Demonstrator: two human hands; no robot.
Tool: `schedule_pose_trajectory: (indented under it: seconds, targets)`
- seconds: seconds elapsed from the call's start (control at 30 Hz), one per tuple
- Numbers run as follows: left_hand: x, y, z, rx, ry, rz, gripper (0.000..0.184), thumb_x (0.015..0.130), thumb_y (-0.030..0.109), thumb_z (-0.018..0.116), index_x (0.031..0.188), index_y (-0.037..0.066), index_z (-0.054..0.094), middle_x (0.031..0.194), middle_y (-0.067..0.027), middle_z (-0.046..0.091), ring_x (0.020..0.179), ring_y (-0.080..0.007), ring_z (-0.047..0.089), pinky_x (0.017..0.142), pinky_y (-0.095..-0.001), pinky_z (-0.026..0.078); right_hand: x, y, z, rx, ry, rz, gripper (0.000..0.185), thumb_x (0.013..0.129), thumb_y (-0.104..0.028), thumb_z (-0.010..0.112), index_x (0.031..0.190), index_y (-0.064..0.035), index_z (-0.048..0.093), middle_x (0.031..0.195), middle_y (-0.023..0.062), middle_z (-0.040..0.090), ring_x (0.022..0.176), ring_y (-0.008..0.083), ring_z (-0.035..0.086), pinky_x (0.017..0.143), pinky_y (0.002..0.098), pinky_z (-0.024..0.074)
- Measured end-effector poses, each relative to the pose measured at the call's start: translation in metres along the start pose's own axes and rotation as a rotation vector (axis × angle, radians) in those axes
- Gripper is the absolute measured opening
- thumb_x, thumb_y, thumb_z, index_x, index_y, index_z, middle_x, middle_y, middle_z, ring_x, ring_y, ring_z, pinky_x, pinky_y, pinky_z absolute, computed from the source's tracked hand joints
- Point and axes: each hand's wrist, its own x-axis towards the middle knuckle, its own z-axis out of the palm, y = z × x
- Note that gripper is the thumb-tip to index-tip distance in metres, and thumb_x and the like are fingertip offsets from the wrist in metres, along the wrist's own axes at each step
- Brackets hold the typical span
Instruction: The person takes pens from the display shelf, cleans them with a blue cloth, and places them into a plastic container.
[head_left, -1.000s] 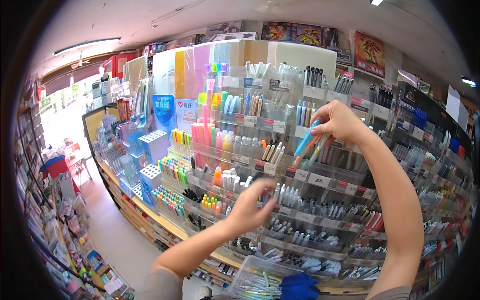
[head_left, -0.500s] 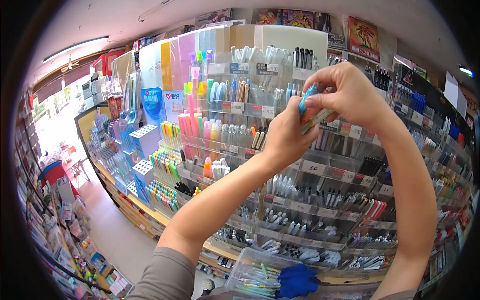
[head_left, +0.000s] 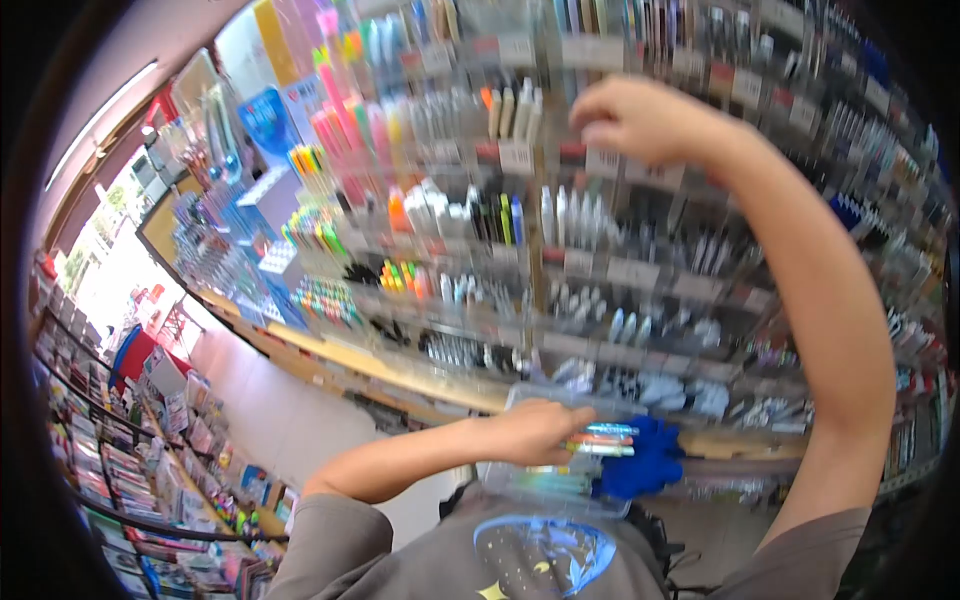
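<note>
My left hand (head_left: 535, 432) is closed around several slim pens (head_left: 607, 438), whose light blue, reddish and pale ends stick out to the right. It is low, over a clear plastic bin (head_left: 560, 508) that holds more pens. A dark blue cloth-like item (head_left: 642, 462) lies at the bin's right side, just beyond the pen tips. Higher up, my right hand (head_left: 640, 120) is raised in front of the pen shelves, slightly blurred. Its fingers are loosely bent with the thumb apart, and nothing shows between them.
Tiered clear racks (head_left: 620, 270) full of pens and markers, with price labels, stand in front of me. White display boxes (head_left: 270, 200) are at the left. A wooden ledge (head_left: 400, 375) runs below the racks. Magazine shelves (head_left: 110, 470) line the far left, beside the aisle floor (head_left: 270, 400).
My hands, together at the upper rack before, are now apart. The left has come down over the bin with the pens; the right stays raised without them. The view has tilted down.
</note>
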Motion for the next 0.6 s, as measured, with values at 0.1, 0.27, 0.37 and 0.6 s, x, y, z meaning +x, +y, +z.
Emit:
schedule_pose_trajectory:
  seconds: [0.1,0.27,0.37,0.6]
  targets:
    - [0.001,-0.025,0.034,0.055,0.04,-0.067,0.034,0.071,0.011,0.059,0.101,0.004,0.044,0.068,-0.0212,0.058,0.068,-0.0411,0.057,0.061,-0.0505,0.043,0.004,-0.005,-0.009,0.138,-0.113,0.135,0.015,0.077,-0.007,0.06,0.088,0.0034,0.062,0.076,0.0082,0.063,0.071,0.0148,0.058,0.069,0.0283,0.0469]
    - [0.0,-0.031,0.022,0.024,0.171,-0.085,0.033,0.074,0.012,0.06,0.103,0.004,0.045,0.069,-0.0198,0.06,0.069,-0.0404,0.058,0.06,-0.05,0.043,-0.008,-0.027,-0.041,0.419,-0.108,0.345,0.015,0.074,-0.005,0.069,0.087,0.001,0.067,0.075,0.0055,0.066,0.065,0.0104,0.058,0.061,0.0249,0.0484]
    - [0.002,-0.036,0.02,-0.005,0.16,-0.068,0.036,0.076,0.013,0.061,0.106,0.005,0.045,0.072,-0.0191,0.06,0.072,-0.0395,0.058,0.061,-0.0483,0.043,-0.009,-0.016,-0.041,0.496,-0.015,0.421,0.013,0.076,-0.002,0.067,0.087,0.0028,0.066,0.074,0.0053,0.065,0.063,0.0094,0.058,0.057,0.0228,0.0479]
    - [0.0,-0.044,0.018,-0.082,0.107,-0.064,0.039,0.076,0.015,0.063,0.109,0.005,0.045,0.077,-0.0193,0.061,0.075,-0.0383,0.059,0.063,-0.0459,0.045,-0.032,-0.056,-0.068,0.173,0.404,0.479,0.012,0.079,-0.004,0.064,0.09,0.0017,0.065,0.08,0.011,0.065,0.066,0.0136,0.062,0.06,0.0217,0.053]
